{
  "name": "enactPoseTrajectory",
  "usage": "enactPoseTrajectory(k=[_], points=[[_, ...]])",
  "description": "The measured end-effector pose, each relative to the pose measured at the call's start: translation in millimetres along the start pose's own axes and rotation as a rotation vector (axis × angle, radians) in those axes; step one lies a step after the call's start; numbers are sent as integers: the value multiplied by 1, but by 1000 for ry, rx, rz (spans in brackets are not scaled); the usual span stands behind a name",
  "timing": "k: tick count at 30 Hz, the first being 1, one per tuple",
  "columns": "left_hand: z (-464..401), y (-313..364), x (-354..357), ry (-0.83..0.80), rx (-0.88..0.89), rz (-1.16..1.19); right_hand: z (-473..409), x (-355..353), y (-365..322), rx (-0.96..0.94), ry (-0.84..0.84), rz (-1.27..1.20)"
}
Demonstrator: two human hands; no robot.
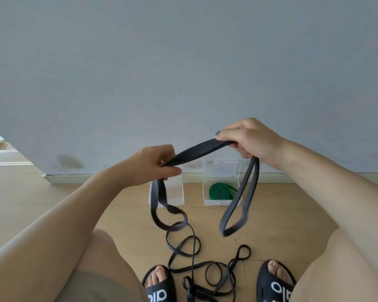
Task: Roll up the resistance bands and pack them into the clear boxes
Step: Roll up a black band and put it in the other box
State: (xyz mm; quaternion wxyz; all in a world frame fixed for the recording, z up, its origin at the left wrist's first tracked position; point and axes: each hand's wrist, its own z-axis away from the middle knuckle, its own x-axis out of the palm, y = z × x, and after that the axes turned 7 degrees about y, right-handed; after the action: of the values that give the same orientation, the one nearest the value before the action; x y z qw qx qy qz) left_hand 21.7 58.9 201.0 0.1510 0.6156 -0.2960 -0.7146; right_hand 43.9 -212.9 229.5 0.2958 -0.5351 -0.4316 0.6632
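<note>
A black resistance band [200, 150] is held taut in the air between both hands, above a wooden floor [52, 205] and in front of a grey wall [183, 62]. The left hand [155, 164] is seen at about 9 o'clock from the span's middle; its thumb and fingers are curled and pinched on the doubled band. The right hand [249, 138] is seen at about 2 o'clock; its fingers are curled round the band, the thumb pressed on top. From the left hand the band hangs down in twisted loops toward 6 o'clock; from the right hand a long loop hangs toward 6 o'clock, in front of the right box.

Two clear boxes stand on the floor against the wall's base. The left clear box [177, 192] is partly hidden behind the left hand; its contents cannot be told. The right clear box [222, 202], at 3 o'clock from the first, stands with its lid raised and holds a coiled green band [219, 190].

Thinner black bands [205, 271] lie tangled on the floor at 6 o'clock, between two feet in black slides [273, 282].
</note>
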Motion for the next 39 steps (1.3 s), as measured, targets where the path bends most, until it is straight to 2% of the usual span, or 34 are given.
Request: enactPoseTrajectory(k=[3, 7, 10, 17, 22, 25, 28, 31, 34, 36, 39], points=[[4, 4, -6, 82, -6, 174, 2, -8, 5, 30, 17, -51], [10, 13, -1, -76, 16, 324, 1, -14, 9, 57, 76, -63], [11, 13, -1, -111, 14, 439, 0, -17, 12, 70, 85, -42], [8, 6, 2, -121, -75, 524, -5, -19, 19, 68, 114, 0], [4, 3, -2, 17, -110, 608, -6, -19, 22, 63, 117, 34], [4, 2, -4, 15, -94, 590, -8, -18, 21, 61, 107, 50], [4, 2, -3, 6, -82, 570, -7, -20, 23, 43, 65, 111], [5, 4, -5, 43, -75, 579, -3, -17, 22, 36, -104, 173], [3, 8, -4, 71, -48, 600, -1, -4, 19, 63, -257, 125], [2, 12, 0, 65, -18, 603, -3, 6, 16, 62, -249, 121], [1, 16, 3, 50, 6, 613, -8, 10, 13, 92, -246, 242]])
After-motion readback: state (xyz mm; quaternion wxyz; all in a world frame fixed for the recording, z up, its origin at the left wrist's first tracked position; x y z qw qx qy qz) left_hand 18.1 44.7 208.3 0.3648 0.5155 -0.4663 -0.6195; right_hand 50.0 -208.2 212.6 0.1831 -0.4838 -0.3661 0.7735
